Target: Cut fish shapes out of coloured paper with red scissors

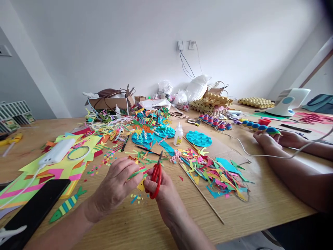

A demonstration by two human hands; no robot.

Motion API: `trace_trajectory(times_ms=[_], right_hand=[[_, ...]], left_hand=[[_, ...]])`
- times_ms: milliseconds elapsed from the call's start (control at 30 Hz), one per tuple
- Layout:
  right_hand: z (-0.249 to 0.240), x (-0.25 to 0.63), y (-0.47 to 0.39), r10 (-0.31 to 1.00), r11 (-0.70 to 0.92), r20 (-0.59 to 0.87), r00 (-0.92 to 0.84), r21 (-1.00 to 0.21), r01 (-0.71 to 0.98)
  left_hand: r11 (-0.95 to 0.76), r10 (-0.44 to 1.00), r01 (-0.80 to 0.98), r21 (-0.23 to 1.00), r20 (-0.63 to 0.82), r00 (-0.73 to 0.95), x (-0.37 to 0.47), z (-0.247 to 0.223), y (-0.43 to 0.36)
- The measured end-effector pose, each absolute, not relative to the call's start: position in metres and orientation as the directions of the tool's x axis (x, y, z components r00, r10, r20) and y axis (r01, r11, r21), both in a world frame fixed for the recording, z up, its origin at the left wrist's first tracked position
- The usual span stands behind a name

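My right hand grips a pair of red-handled scissors, their blades pointing up and away from me. Close beside it, my left hand has its fingers bent together around a green paper piece, mostly hidden by the fingers. Yellow paper shows between the two hands; I cannot tell which hand touches it. Tiny paper snippets lie on the table below. Left of my forearm rests a striped green paper fish.
A glue bottle stands mid-table by blue textured discs and decorated paper fish. Paper scraps and a wooden stick lie right. A black phone lies left. Another person's hands hold a painted egg-carton strip.
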State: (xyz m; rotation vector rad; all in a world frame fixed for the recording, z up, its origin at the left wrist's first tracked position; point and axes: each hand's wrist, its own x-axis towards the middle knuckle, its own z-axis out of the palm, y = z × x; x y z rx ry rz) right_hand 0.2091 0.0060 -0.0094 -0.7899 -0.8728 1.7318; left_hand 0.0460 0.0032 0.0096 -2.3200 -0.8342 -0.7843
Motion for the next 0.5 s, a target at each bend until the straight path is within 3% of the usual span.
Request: trace_trajectory(times_ms=[100, 167, 233, 300, 400, 500], right_hand=[[-0.007, 0.211, 0.004, 0.953, -0.209, -0.074, -0.292, -0.860, -0.466], [-0.007, 0.214, 0.004, 0.968, -0.129, -0.019, -0.250, -0.891, -0.434], [-0.010, 0.216, 0.005, 0.981, -0.026, 0.048, -0.190, -0.930, -0.366], [-0.013, 0.215, 0.006, 0.981, 0.045, 0.099, -0.169, -0.953, -0.299], [-0.014, 0.210, 0.007, 0.972, 0.054, 0.118, -0.201, -0.953, -0.297], [-0.012, 0.205, 0.008, 0.972, 0.015, 0.103, -0.212, -0.925, -0.380]], left_hand=[[-0.672, 0.425, 0.732, -0.111, 0.752, 0.504, 0.051, 0.011, 0.006], [-0.642, 0.588, 0.737, 0.211, 0.752, 0.298, 0.055, 0.010, 0.005], [-0.493, 0.807, 0.607, 0.623, 0.588, 0.052, 0.062, 0.010, 0.000], [-0.270, 0.943, 0.336, 0.903, 0.318, -0.098, 0.069, 0.009, -0.006], [-0.084, 0.987, -0.024, 0.996, 0.080, -0.141, 0.081, 0.008, -0.014], [-0.036, 0.990, -0.172, 0.984, 0.012, -0.140, 0.089, 0.008, -0.018]])
